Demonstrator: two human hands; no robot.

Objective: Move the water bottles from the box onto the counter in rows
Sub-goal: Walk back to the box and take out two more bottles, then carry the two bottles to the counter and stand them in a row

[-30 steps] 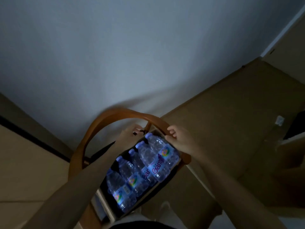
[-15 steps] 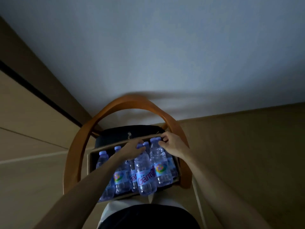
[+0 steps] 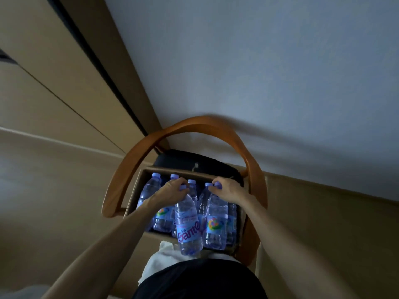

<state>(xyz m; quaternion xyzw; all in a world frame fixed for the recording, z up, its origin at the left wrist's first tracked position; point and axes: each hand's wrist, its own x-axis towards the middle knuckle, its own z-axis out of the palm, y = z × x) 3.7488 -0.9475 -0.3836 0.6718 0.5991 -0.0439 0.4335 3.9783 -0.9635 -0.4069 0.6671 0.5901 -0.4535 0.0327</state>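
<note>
1. The left hand curls its fingers over the lilac cap of a clear plastic water bottle with a pink-lettered label; the bottle hangs below the hand, its base lifted toward the camera, above the box's near edge
2. The right hand pinches the lilac cap of a second clear plastic water bottle with a multicoloured round logo, which hangs straight under the fingers, just right of the first bottle and touching it or nearly so
3. Both gripped bottles stand higher than the rest; the remaining clear bottles with lilac caps sit upright in the open brown cardboard box, left of and beyond the left hand and between the two hands
4. The box's far wall runs just past both sets of fingertips; its right wall lies under the right wrist
5. A curved orange-brown wooden chair backrest arches around the box, beyond and to both sides of the hands; the box rests on the chair's black padded seat, which shows past the far wall
6. Below the forearms lie a pale cloth and dark clothing on the person's body
7. The room is dim: a pale grey-blue wall rises behind the chair, beige panels with a dark groove lie to the left, and a beige surface lies to the right
</note>
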